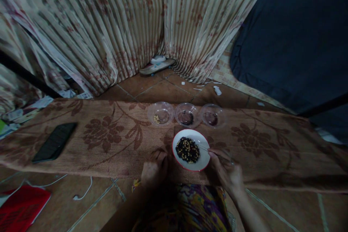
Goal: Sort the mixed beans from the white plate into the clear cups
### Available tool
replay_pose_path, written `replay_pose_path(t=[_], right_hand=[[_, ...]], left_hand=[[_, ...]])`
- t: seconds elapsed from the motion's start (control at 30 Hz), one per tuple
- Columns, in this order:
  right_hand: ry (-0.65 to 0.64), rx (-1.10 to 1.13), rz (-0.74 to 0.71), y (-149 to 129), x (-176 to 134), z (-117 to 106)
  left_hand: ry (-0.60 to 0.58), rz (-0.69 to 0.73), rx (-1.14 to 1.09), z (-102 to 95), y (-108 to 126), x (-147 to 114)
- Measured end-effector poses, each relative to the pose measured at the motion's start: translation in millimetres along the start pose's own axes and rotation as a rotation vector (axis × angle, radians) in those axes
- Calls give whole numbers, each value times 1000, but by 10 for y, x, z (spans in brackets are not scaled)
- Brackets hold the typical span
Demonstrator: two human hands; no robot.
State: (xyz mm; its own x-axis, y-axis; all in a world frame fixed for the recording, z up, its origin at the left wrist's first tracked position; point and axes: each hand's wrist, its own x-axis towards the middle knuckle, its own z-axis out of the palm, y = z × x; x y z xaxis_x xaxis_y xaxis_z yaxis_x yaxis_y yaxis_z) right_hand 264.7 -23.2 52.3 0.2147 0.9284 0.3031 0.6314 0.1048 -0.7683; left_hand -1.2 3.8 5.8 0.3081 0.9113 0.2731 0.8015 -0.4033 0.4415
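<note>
A white bowl (176,157) with a red rim stands on the cloth in front of me. Inside it lies a mix of dark beans and pale yellow beans (187,150). My right hand (227,174) is closed on thin metal tweezers (202,147), whose tips reach over the bowl's right side. Left of the bowl, my left hand (154,170) rests on the cloth with its fingers curled, and I see nothing in it. Behind the bowl are three clear plastic cups: the left cup (165,114) holds some yellow beans, the middle cup (186,116) and right cup (212,116) a few dark ones.
A brown flowered cloth (108,159) covers the narrow table. A black phone (54,143) lies at its left. Beyond are striped curtains (130,25) and a skateboard (157,67) on the tiled floor. A white cable (84,192) and a red bag-like item (24,206) lie below, left.
</note>
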Motion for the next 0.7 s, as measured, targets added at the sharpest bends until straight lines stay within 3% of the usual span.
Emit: replay_pose_path(t=[0.27, 0.5, 0.6, 0.7], right_hand=[[-6, 63, -125, -352, 392, 148], [-34, 192, -313, -846, 1007, 627], [-88, 217, -300, -925, 1156, 803], [-57, 255, -260, -926, 1151, 829]], left_hand=[[16, 0, 5, 25, 10, -19], [15, -9, 29, 30, 19, -28], [34, -5, 35, 31, 18, -30], [53, -4, 32, 35, 22, -33]])
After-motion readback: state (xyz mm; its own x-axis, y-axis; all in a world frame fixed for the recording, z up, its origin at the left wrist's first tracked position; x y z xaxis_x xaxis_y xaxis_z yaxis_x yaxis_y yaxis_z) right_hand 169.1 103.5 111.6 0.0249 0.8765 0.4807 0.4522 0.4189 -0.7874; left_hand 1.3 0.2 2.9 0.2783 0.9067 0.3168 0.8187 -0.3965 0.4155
